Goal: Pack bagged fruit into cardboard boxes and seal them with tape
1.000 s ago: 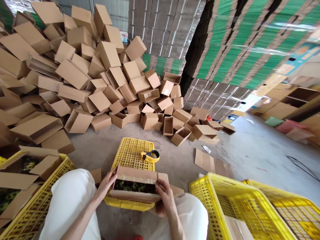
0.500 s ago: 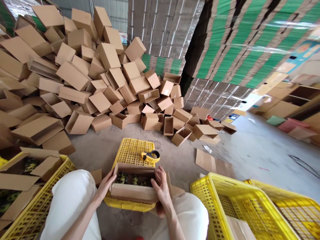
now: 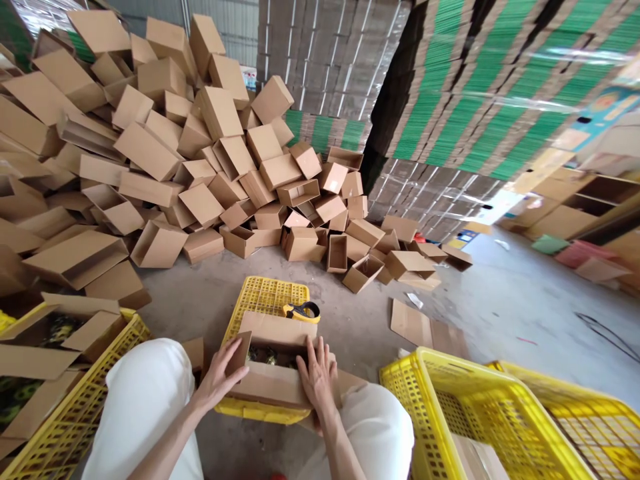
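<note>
A small cardboard box [image 3: 275,385] stands on an upturned yellow crate [image 3: 270,293] between my knees. Dark, glossy pieces with yellowish patches [image 3: 271,358] show inside it, too small to name. My left hand [image 3: 220,377] presses the upright left end flap [image 3: 239,353], thumb apart from the fingers. On the right end of the box lies my right hand [image 3: 317,377], fingers spread. The long far flap [image 3: 277,327] leans back; the near one slopes towards me. Behind the box, a yellow-and-black tape dispenser [image 3: 303,311] rests on the crate.
To my left, a yellow crate [image 3: 95,380] holds opened cartons with similar pieces. Two yellow crates stand at my right, the nearer one [image 3: 425,393] with a carton [image 3: 480,460] inside. A heap of cartons [image 3: 200,167] fills the back; flattened cardboard [image 3: 427,327] lies on the floor.
The far flap has swung back and the left end flap now stands out under my left hand. My hands have shifted from the box's sides to its end flaps, the right fingers spreading.
</note>
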The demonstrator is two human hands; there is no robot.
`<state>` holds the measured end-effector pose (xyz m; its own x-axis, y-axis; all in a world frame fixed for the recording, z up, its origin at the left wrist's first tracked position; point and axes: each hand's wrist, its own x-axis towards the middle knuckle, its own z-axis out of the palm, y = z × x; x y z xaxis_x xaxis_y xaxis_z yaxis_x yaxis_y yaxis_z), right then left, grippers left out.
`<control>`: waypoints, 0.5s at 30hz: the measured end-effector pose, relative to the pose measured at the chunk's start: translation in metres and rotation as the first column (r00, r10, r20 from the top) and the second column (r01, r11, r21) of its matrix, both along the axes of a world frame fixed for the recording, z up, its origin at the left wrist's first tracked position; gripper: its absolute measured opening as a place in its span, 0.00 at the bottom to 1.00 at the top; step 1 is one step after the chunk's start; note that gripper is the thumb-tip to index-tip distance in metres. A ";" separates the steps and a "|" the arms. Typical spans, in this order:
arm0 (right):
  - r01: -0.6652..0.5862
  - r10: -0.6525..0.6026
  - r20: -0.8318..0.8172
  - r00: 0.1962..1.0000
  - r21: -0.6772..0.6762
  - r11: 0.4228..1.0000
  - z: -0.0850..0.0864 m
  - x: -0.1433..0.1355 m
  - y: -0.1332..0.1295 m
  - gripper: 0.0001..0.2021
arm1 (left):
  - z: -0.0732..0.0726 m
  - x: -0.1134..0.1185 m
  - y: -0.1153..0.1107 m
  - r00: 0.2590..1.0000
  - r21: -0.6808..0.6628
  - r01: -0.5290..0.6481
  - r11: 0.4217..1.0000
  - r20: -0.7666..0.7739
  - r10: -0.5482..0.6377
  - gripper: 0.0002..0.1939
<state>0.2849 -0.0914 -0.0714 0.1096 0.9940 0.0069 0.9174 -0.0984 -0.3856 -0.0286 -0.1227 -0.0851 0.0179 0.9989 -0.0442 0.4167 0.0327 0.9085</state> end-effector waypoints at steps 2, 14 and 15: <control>0.103 -0.091 -0.147 0.985 0.077 0.992 -0.001 0.013 0.000 0.36 | -0.001 0.002 -0.001 0.999 0.035 -0.004 0.999 -0.040 0.005 0.41; -0.014 0.029 -0.738 0.675 0.027 1.000 0.052 0.040 -0.034 0.35 | 0.014 -0.001 0.007 0.995 0.031 -0.099 0.995 0.007 0.099 0.36; -0.108 0.145 -0.637 0.757 0.097 0.989 0.051 0.034 -0.036 0.31 | 0.015 -0.001 0.008 0.995 0.021 -0.102 0.995 0.010 0.101 0.35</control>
